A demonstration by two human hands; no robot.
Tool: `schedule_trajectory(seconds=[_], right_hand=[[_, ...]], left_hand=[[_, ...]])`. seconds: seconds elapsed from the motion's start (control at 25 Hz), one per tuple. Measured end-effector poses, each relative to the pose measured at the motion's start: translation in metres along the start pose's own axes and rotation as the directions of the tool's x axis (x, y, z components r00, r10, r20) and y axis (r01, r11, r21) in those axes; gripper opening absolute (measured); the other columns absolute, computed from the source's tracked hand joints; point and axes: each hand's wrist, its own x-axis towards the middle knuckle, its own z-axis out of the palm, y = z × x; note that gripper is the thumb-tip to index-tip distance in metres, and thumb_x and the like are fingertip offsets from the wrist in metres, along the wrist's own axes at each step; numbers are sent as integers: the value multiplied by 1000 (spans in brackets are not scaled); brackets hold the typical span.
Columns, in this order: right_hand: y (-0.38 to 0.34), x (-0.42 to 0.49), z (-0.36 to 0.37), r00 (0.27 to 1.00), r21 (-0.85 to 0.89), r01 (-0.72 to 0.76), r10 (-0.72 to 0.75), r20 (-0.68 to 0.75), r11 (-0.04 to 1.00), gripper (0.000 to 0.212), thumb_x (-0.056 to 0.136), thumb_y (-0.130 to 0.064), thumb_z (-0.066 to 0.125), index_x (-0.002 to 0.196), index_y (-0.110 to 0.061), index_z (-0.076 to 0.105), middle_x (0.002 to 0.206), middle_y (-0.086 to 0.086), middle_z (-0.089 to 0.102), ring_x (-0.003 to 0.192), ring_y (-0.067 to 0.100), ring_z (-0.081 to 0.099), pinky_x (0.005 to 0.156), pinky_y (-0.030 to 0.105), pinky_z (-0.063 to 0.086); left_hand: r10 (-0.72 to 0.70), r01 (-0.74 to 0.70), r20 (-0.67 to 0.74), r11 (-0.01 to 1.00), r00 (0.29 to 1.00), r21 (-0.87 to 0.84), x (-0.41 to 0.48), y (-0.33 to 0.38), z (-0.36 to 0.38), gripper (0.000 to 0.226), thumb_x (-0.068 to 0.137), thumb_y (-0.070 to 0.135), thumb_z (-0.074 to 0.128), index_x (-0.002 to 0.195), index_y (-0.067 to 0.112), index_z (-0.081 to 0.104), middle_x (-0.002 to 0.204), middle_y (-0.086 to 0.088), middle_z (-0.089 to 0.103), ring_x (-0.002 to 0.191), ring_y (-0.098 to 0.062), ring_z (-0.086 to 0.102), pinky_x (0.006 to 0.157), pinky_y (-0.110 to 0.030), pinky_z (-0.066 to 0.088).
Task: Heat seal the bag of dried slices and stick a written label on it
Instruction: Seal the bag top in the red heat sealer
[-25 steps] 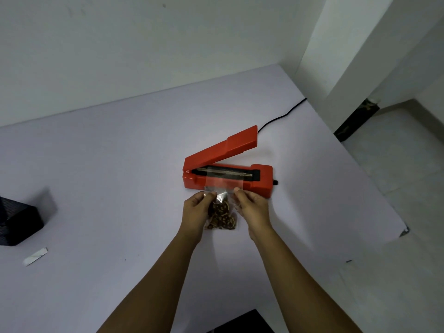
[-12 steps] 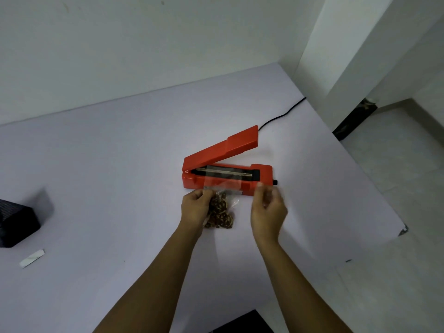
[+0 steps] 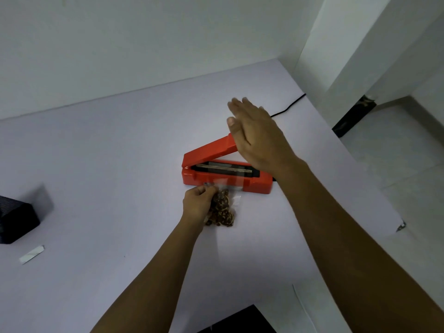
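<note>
1 red heat sealer on the pale tabletop, lid up, black cord running off behind it. 1 clear bag of dried slices lies in front w/ its open top edge over the sealer's front lip. Left hand pinches the bag's upper left corner. Right hand is flat, fingers spread, empty, above the raised lid's free end. 1 black box far left, 1 white label strip nr it.

Pale table w/ red sealer, bag, black box, paper strip.
</note>
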Motion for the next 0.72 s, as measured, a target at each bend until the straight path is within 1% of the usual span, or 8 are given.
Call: schedule_trajectory(seconds=[0.08, 0.12, 0.2, 0.28, 0.44, 0.6, 0.72], right_hand=[[5, 0, 3, 999, -79, -18, 20, 28, 997, 49, 101, -34, 23, 142, -10, 31, 152, 7, 31, 143, 19, 18, 117, 35, 9], [7, 0, 3, 999, -106, -29, 33, 36, 994, 49, 101, -34, 22, 142, -11, 31, 152, 7, 31, 144, 19, 17, 117, 35, 9], [10, -2, 4, 998, -132, -38, 45, 51, 991, 48, 101, -33, 23, 142, -10, 31, 152, 7, 31, 144, 19, 17, 117, 35, 9], [13, -6, 8, 997, -126, -47, 54, 59, 991, 48, 101, -33, 23, 141, -10, 33, 152, 7, 32, 144, 19, 18, 117, 35, 9], [22, -12, 13, 995, -111, -71, 78, 61, 991, 47, 101, -33, 24, 140, -10, 36, 150, 8, 34, 143, 20, 19, 117, 38, 11], [35, -17, 19, 992, -106, -102, 110, 69, 989, 46, 101, -32, 23, 139, -10, 37, 149, 8, 36, 143, 20, 20, 117, 37, 12], [45, -22, 27, 988, -100, -126, 134, 73, 987, 45, 101, -31, 24, 138, -10, 39, 148, 8, 38, 142, 20, 21, 116, 38, 12]], left_hand=[[-2, 2, 9, 1000, 1000, 2, 0, 1, -2, 23, 87, 26, 59, 80, 6, 68, 84, -7, 69, 80, -18, 62, 72, -27, 51], [-8, 8, 16, 1000, 1000, 1, 1, 2, -3, 24, 86, 25, 60, 82, 2, 68, 85, -10, 69, 81, -20, 63, 75, -30, 52], [-14, 14, 26, 1000, 1000, 1, 0, 3, -3, 23, 86, 24, 60, 78, 3, 67, 83, -11, 69, 82, -22, 63, 80, -35, 52], [-11, 11, 25, 1000, 1000, 2, -2, 4, -2, 21, 86, 24, 60, 75, 7, 66, 84, -10, 69, 84, -22, 63, 83, -36, 51], [-14, 14, 1, 1000, 1000, -1, -2, 6, -1, 23, 85, 25, 61, 84, 3, 68, 92, -13, 70, 90, -25, 65, 84, -37, 52], [-15, 15, -9, 1000, 1000, -2, -1, 6, -2, 20, 86, 24, 60, 74, 9, 66, 90, -13, 70, 91, -26, 65, 83, -37, 52], [-21, 20, -9, 1000, 1000, -13, 0, 6, -1, 19, 85, 24, 61, 73, 10, 67, 90, -12, 71, 91, -26, 65, 82, -37, 52]])
